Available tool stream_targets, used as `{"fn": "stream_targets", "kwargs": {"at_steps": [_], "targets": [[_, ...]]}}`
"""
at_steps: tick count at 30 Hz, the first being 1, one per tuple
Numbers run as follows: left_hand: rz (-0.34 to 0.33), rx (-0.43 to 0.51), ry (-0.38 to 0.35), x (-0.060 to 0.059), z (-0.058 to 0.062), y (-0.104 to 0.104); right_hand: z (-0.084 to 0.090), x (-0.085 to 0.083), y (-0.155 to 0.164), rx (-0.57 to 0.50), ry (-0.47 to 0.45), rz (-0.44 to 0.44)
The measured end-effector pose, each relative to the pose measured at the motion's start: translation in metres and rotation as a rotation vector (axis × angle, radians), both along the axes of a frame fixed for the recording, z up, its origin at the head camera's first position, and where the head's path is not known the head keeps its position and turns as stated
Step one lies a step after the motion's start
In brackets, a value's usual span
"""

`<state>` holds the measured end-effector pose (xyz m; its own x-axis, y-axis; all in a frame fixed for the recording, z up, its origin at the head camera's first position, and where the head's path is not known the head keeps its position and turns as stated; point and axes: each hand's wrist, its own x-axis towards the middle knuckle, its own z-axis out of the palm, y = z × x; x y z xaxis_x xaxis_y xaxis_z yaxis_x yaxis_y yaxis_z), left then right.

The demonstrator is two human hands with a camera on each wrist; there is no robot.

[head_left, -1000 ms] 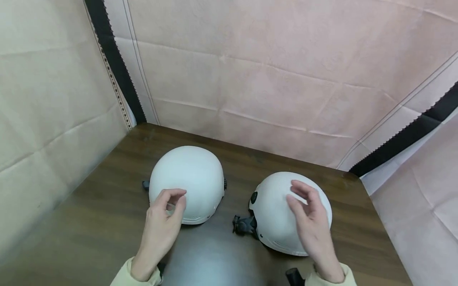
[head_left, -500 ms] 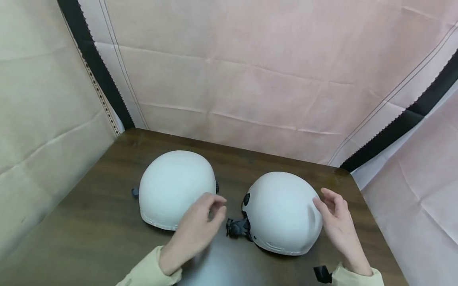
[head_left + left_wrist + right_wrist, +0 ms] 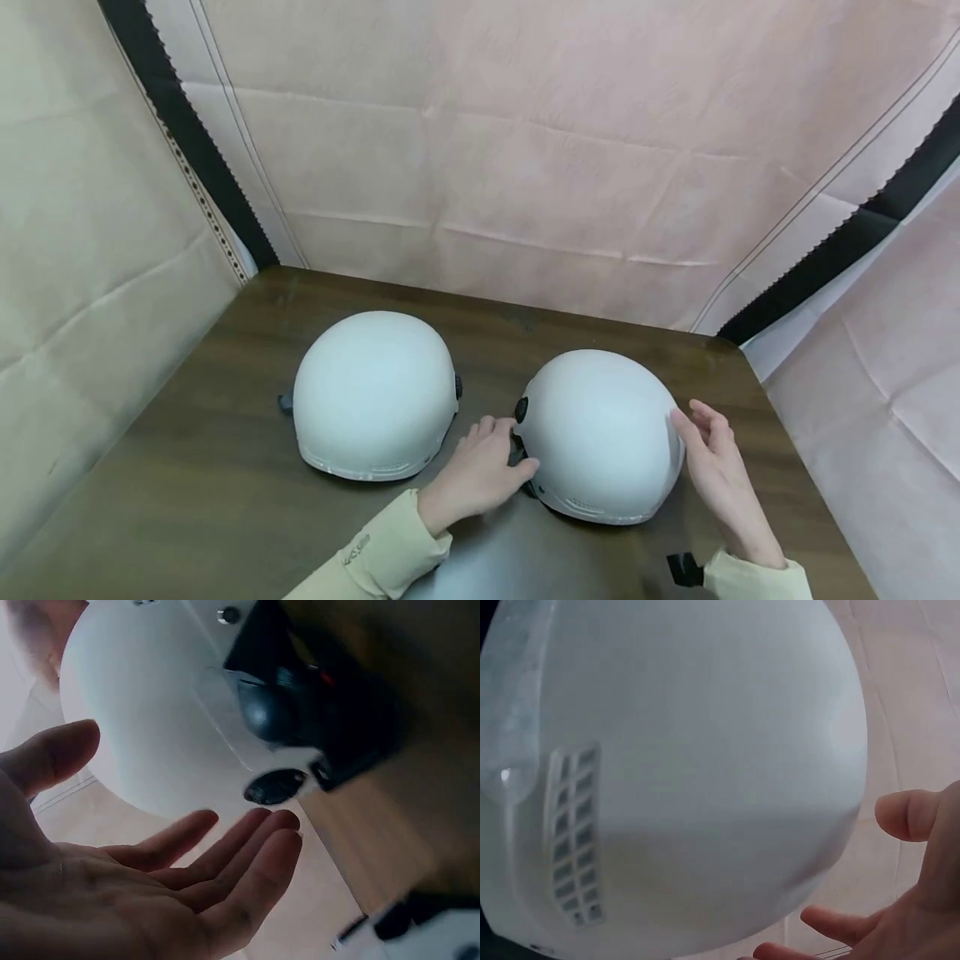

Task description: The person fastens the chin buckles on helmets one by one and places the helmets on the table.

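Two white helmets sit dome-up on the brown table. At the left side of the right helmet (image 3: 600, 433), my left hand (image 3: 480, 471) reaches in with fingers spread and thumb apart, overlapping its dark strap parts in the head view. In the left wrist view, my fingertips (image 3: 281, 825) are close by a black oval vent (image 3: 274, 786) and a black strap (image 3: 277, 705). On the helmet's other side is my right hand (image 3: 716, 475), loosely curved, thumb close to the shell. A slatted vent (image 3: 576, 832) shows in the right wrist view. Neither hand grips anything.
The left helmet (image 3: 375, 396) stands a short gap away, a dark piece (image 3: 286, 404) sticking out on its left. Pale fabric walls (image 3: 480, 167) with black edging close in the wooden table (image 3: 172, 483). A small black object (image 3: 684, 570) sits at my right cuff.
My left hand has moved right, from in front of the left helmet to the right helmet's left side. My right hand has shifted from over the right helmet to its right side.
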<state>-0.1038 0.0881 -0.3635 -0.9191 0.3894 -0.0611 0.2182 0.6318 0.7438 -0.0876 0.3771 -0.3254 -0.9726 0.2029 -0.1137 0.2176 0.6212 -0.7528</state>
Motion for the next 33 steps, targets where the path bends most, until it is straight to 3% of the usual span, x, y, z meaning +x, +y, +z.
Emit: {"fn": "stream_targets", "kwargs": {"at_steps": [8, 13, 20, 33], "targets": [[0.044, 0.184, -0.096, -0.01, 0.009, 0.011, -0.003, -0.001, -0.007, -0.055, -0.004, 0.023], [0.073, 0.256, -0.137, -0.022, 0.011, 0.016, -0.003, -0.008, 0.0, -0.183, -0.017, 0.03], [0.099, 0.356, -0.175, -0.028, 0.009, 0.03, -0.015, -0.011, 0.016, -0.267, -0.131, 0.06], [0.123, 0.377, -0.218, -0.029, 0.004, 0.034, -0.029, -0.009, 0.019, -0.365, -0.191, 0.037]]}}
